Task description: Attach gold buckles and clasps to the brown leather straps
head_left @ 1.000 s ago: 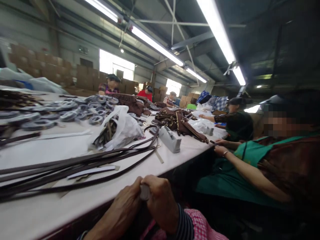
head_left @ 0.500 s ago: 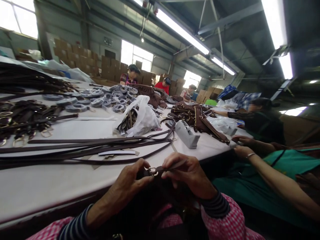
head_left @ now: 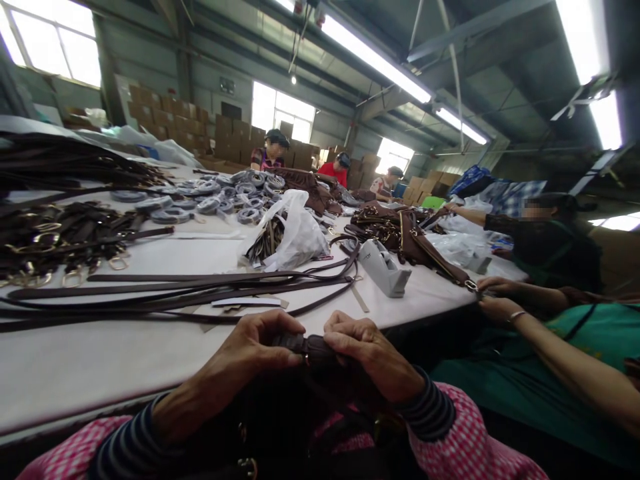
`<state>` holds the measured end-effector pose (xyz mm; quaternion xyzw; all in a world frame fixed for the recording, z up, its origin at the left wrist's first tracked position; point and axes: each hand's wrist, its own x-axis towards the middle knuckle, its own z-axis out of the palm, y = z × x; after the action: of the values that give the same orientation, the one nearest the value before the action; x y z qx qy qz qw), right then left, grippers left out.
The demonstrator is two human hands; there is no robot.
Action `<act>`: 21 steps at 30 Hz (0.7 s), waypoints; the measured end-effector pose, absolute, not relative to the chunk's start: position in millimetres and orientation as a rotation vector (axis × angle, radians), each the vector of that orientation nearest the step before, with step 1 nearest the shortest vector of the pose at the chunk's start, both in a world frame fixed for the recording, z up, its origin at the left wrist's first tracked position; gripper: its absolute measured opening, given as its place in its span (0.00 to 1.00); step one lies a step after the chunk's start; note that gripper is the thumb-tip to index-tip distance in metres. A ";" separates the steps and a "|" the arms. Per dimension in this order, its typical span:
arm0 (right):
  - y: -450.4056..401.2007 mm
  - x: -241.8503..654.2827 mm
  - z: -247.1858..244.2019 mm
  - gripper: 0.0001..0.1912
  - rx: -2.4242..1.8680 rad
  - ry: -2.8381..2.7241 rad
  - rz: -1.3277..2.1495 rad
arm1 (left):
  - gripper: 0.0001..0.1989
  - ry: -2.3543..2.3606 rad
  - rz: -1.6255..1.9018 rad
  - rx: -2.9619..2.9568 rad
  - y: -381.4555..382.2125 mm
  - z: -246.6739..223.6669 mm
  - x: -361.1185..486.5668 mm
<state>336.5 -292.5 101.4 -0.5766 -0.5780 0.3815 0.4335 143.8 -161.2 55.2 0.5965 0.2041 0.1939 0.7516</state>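
Observation:
Between my two hands, just off the table's near edge, is a dark brown strap (head_left: pixel 319 347) with a small metal buckle at its join. My left hand (head_left: pixel 245 350) pinches it on one side of the buckle, thumb in front and fingers behind. With thumb and fingertips closed, my right hand (head_left: pixel 367 347) grips the strap on the other side. The rest of this strap is lost in the dark area below my hands. Several long dark straps (head_left: pixel 175 288) lie on the table just beyond, with cut strips (head_left: pixel 245 303) beside them.
A grey tape dispenser (head_left: pixel 384 270) and a clear bag (head_left: pixel 290 233) of short strips stand ahead. Coiled grey straps (head_left: pixel 245 193) lie further back, and straps with buckles (head_left: pixel 65 240) pile up at left. On my right, a co-worker's hands (head_left: pixel 497 300) hold a brown bag's strap end.
The strap's tail, raised in my right hand before, now lies folded over at the buckle, whose loop is mostly covered. The view has shifted slightly left.

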 end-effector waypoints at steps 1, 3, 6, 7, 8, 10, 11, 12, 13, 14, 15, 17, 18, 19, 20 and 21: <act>-291.6 336.5 101.9 0.24 -1.446 -1.471 0.934 | 0.20 0.443 0.429 1.308 -161.3 55.2 144.1; -289.4 337.4 101.7 0.23 -1.461 -1.497 0.937 | 0.20 0.439 0.433 1.320 -161.6 54.9 145.4; -285.2 336.8 97.7 0.23 -1.448 -1.538 0.974 | 0.18 0.433 0.440 1.330 -163.1 55.3 148.8; -283.7 335.1 95.0 0.23 -1.447 -1.536 0.982 | 0.17 0.431 0.441 1.334 -163.9 55.7 150.1; -282.2 332.7 91.5 0.22 -1.453 -1.521 0.973 | 0.17 0.425 0.444 1.337 -165.0 56.2 151.5; -279.5 326.0 82.3 0.21 -1.471 -1.464 0.880 | 0.16 0.405 0.457 1.334 -167.3 57.2 154.3; -278.3 321.9 77.1 0.21 -1.472 -1.438 0.792 | 0.16 0.397 0.476 1.339 -168.4 57.6 155.8; -277.1 317.7 71.8 0.21 -1.466 -1.418 0.685 | 0.16 0.389 0.502 1.348 -169.5 57.9 157.4; -276.0 313.3 66.8 0.20 -1.457 -1.401 0.574 | 0.15 0.381 0.533 1.361 -170.7 58.1 159.1; -275.0 308.8 62.5 0.19 -1.446 -1.385 0.478 | 0.14 0.372 0.564 1.379 -171.9 58.2 160.9; -274.0 304.4 59.1 0.17 -1.445 -1.365 0.410 | 0.14 0.361 0.587 1.393 -173.3 58.0 162.8; -272.3 296.3 55.3 0.14 -1.461 -1.335 0.365 | 0.12 0.330 0.619 1.390 -176.9 57.2 166.5; -271.4 293.0 54.9 0.13 -1.461 -1.340 0.374 | 0.11 0.313 0.628 1.375 -178.9 56.5 168.0; -270.6 290.4 55.5 0.13 -1.451 -1.362 0.388 | 0.09 0.298 0.639 1.361 -181.0 55.8 169.1; -269.9 288.7 56.9 0.13 -1.432 -1.398 0.397 | 0.08 0.284 0.652 1.357 -182.7 55.1 169.4; -269.3 288.3 58.9 0.14 -1.408 -1.445 0.408 | 0.08 0.268 0.666 1.373 -183.8 54.5 168.8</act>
<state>288.3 -269.3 58.9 -0.5861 -0.6014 0.1698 0.5156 168.8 -183.8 54.5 0.6198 0.1210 0.3007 0.7147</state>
